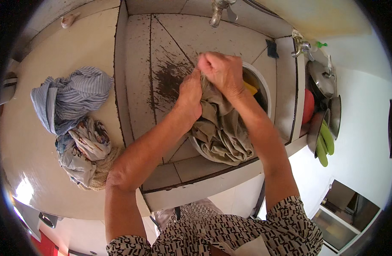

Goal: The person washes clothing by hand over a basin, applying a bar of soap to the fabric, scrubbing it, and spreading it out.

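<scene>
Both my hands grip a wet olive-brown cloth [221,128] over a round basin [267,92] in a tiled sink [135,48]. My left hand [191,92] closes around the cloth's upper end. Just above and to the right, my right hand [223,70] is in a fist on the same end, the two hands close together. The rest of the cloth hangs in folds down into the basin and over its near rim. Part of a yellow thing [250,87] shows inside the basin behind my right wrist. Dark wet splashes [170,80] mark the tiles left of my hands.
On the left counter [33,166] lie a bundled blue striped cloth [74,96] and a printed white cloth [87,140]. One tap [217,14] juts over the sink's back, another [301,48] at right. Metal pans [320,80] and green bananas [324,140] sit beyond the right wall.
</scene>
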Demonstrator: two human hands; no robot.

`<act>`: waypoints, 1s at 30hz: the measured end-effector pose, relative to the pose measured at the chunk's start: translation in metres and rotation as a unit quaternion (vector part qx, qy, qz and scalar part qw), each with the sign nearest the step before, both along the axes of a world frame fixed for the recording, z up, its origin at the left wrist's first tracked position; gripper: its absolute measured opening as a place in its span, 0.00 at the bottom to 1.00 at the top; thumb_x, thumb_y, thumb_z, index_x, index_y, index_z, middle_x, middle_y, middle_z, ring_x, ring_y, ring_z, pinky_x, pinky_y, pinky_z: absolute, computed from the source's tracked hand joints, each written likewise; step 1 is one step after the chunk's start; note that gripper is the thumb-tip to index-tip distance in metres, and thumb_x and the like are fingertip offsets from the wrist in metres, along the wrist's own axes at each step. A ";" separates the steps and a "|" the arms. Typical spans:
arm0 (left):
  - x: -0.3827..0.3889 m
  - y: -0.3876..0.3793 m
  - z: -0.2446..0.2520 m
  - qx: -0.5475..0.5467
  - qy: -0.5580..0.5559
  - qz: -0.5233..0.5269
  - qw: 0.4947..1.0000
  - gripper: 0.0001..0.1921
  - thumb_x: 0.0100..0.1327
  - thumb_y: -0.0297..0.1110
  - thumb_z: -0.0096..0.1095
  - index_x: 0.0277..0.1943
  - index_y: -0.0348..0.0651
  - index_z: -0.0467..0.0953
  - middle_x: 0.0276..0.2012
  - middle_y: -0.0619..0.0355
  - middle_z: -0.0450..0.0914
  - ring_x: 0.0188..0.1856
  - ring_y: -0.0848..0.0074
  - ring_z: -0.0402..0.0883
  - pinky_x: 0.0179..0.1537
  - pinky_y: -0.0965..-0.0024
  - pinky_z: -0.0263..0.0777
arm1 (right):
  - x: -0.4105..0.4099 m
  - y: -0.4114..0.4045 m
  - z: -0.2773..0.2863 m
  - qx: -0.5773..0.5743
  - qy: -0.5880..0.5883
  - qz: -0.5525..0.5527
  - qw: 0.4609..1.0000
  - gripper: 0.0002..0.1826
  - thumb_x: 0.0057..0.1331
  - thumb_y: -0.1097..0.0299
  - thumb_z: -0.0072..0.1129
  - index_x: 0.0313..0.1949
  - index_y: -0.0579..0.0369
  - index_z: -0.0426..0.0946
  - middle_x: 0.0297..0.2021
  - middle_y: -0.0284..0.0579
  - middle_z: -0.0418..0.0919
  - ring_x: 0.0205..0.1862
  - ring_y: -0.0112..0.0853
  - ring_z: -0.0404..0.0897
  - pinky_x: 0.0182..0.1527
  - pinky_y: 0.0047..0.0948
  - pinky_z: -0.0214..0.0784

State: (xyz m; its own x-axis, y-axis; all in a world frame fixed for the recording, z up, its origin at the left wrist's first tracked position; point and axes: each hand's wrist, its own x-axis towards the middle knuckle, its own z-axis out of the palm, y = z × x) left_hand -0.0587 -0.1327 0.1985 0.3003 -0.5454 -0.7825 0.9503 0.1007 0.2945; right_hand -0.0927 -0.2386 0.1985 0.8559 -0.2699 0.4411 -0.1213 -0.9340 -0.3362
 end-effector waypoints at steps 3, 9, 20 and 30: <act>-0.014 0.007 -0.006 0.016 -0.099 0.009 0.995 0.15 0.69 0.49 0.50 0.43 0.45 0.72 0.38 0.63 0.74 0.43 0.77 0.73 0.41 0.70 0.70 | -0.016 0.018 0.002 0.006 -0.015 0.122 0.992 0.09 0.52 0.71 0.59 0.18 0.51 0.68 0.14 0.42 0.68 0.15 0.36 0.73 0.17 0.30 0.64; -0.015 0.010 -0.008 0.019 -0.134 -0.031 0.990 0.17 0.72 0.46 0.40 0.52 0.44 0.70 0.50 0.60 0.74 0.51 0.76 0.73 0.47 0.71 0.70 | -0.010 0.014 -0.003 0.021 -0.021 0.095 0.995 0.14 0.57 0.68 0.60 0.18 0.53 0.66 0.15 0.43 0.68 0.14 0.37 0.72 0.17 0.32 0.64; -0.007 -0.002 -0.008 -0.006 -0.020 -0.048 0.999 0.20 0.71 0.48 0.43 0.52 0.41 0.70 0.49 0.59 0.74 0.51 0.74 0.73 0.50 0.69 0.70 | -0.001 -0.008 -0.014 -0.013 -0.024 0.050 0.998 0.11 0.57 0.69 0.60 0.20 0.52 0.69 0.16 0.43 0.69 0.16 0.38 0.72 0.17 0.31 0.63; -0.005 0.002 -0.013 -0.001 -0.021 -0.071 0.997 0.19 0.72 0.46 0.39 0.56 0.44 0.65 0.51 0.61 0.73 0.53 0.73 0.73 0.51 0.69 0.70 | 0.003 0.004 -0.012 -0.022 -0.043 0.068 0.996 0.09 0.55 0.66 0.60 0.21 0.50 0.70 0.16 0.41 0.72 0.15 0.36 0.74 0.16 0.33 0.66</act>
